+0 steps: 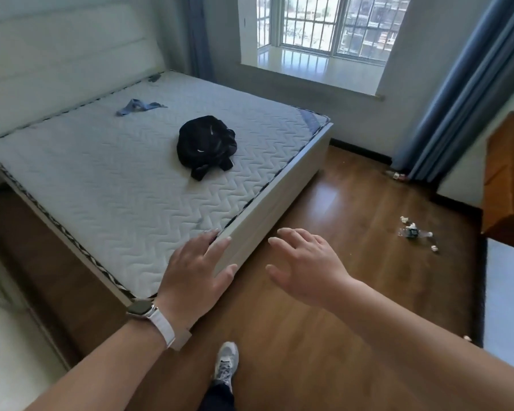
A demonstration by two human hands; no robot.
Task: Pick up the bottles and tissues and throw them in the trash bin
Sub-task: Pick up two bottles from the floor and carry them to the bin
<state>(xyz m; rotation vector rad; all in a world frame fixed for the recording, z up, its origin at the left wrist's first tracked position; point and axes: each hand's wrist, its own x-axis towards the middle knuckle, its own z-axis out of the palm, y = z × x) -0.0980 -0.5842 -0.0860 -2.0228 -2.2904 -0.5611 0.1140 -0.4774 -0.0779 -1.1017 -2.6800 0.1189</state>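
Note:
A clear plastic bottle (pixel 413 233) with a dark label lies on the wooden floor at the right. Several crumpled white tissues (pixel 407 221) are scattered around it, and one more tissue (pixel 467 338) lies by the floor's right edge. A second bottle (pixel 394 174) lies near the foot of the blue curtain. My left hand (pixel 195 268), with a watch on the wrist, is held out with straight fingers over the bed corner. My right hand (pixel 304 264) is stretched forward over the floor, fingers spread, holding nothing. Both hands are far from the litter. No trash bin is in view.
A bare mattress (pixel 125 173) on a white bed frame fills the left, with a black backpack (pixel 207 145) and a blue cloth (pixel 137 105) on it. A brown wooden cabinet (pixel 508 179) stands at the right. A window is ahead. My shoe (pixel 226 361) is on the floor.

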